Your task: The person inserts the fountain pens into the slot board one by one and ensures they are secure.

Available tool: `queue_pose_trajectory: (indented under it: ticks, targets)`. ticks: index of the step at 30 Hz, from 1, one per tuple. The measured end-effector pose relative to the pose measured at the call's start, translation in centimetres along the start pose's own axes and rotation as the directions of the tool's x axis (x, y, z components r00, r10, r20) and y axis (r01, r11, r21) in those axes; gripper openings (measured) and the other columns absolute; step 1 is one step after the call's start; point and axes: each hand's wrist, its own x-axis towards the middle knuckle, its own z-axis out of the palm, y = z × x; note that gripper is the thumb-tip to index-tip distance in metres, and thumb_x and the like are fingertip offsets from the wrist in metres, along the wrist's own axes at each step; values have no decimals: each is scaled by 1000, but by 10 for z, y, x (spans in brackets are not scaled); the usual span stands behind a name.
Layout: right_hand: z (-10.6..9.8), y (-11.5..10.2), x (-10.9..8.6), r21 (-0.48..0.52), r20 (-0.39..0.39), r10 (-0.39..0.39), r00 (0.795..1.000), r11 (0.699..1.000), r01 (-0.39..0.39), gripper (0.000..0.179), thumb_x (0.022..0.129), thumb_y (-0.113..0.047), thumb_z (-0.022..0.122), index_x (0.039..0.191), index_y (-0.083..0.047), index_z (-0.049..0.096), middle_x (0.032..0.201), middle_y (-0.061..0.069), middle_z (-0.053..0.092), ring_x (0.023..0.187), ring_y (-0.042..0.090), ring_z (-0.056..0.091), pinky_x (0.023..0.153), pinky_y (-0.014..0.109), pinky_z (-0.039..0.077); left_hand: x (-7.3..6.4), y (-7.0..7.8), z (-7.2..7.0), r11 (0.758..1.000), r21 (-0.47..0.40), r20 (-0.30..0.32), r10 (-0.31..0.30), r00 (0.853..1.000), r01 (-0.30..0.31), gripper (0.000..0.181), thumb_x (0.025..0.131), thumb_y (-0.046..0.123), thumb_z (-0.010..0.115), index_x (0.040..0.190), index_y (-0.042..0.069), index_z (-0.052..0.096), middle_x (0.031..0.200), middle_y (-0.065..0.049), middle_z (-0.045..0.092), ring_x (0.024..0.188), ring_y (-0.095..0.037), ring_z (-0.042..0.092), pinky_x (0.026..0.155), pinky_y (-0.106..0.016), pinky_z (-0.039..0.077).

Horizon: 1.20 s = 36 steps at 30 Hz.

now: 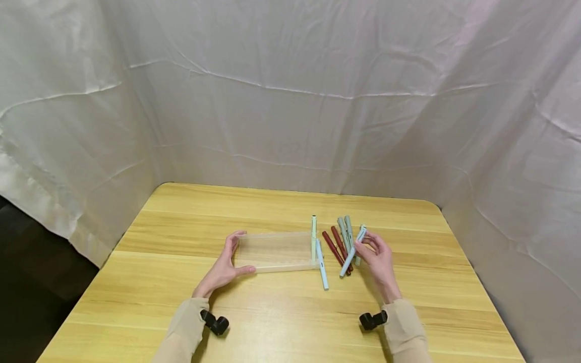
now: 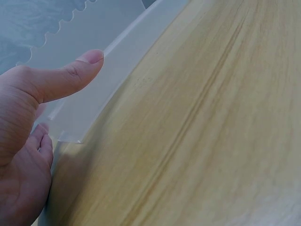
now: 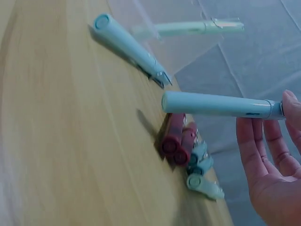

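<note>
My left hand (image 1: 224, 266) grips the left end of a clear, shallow plastic box (image 1: 272, 269), thumb on its near wall and fingers at the far corner. In the left wrist view the box shows a scalloped edge (image 2: 60, 27). Between thumb and fingertips, my right hand (image 1: 379, 257) pinches a light blue pen (image 3: 211, 104) near its clip end, raised over other pens. A pale green pen (image 1: 313, 233) lies across the box's right end. Just beside it, a second light blue pen (image 1: 323, 269) slants toward me.
Under and beside the held pen lie two dark red pens (image 1: 333, 247) and two grey-green pens (image 1: 342, 229). Another pale green pen (image 3: 204, 185) is partly hidden by my right hand in the head view. Light fabric (image 1: 290, 126) hangs behind the wooden table (image 1: 290, 322).
</note>
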Motion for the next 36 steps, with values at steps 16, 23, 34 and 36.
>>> queue_pose_trajectory:
  ticks: [16, 23, 34, 36]
  targets:
    - [37, -4, 7, -100, 66, -128, 990, 986, 134, 39, 91, -1, 71, 125, 11, 54, 99, -2, 67, 83, 4, 71, 79, 25, 65, 0, -1, 1, 1000, 15, -11, -13, 1000, 13, 103, 77, 12, 86, 155, 13, 19, 166, -17, 17, 156, -46, 8, 128, -62, 7]
    - [51, -8, 10, -148, 101, -197, 975, 966, 211, 38, 91, 1, 70, 125, 10, 56, 100, -8, 67, 87, 1, 69, 82, 18, 62, 0, -1, 2, 1000, 18, -9, -22, 1000, 23, 103, 78, 13, 86, 156, 13, 18, 167, -17, 15, 156, -46, 6, 128, -63, 6]
    - [67, -4, 17, -115, 161, -261, 952, 953, 281, 31, 91, 0, 71, 117, 10, 58, 94, -4, 68, 85, 5, 72, 78, 30, 66, -1, -1, 1, 1000, 7, 2, -19, 1000, 19, 102, 79, 12, 85, 156, 14, 18, 167, -16, 15, 157, -43, 4, 128, -62, 5]
    - [69, -2, 18, -108, 180, -278, 943, 948, 300, 29, 91, 1, 70, 115, 10, 57, 93, -4, 69, 83, 6, 72, 77, 34, 66, -1, 0, 1, 1000, 6, 3, -20, 1000, 20, 102, 79, 12, 85, 156, 14, 18, 167, -16, 15, 157, -43, 4, 128, -62, 5]
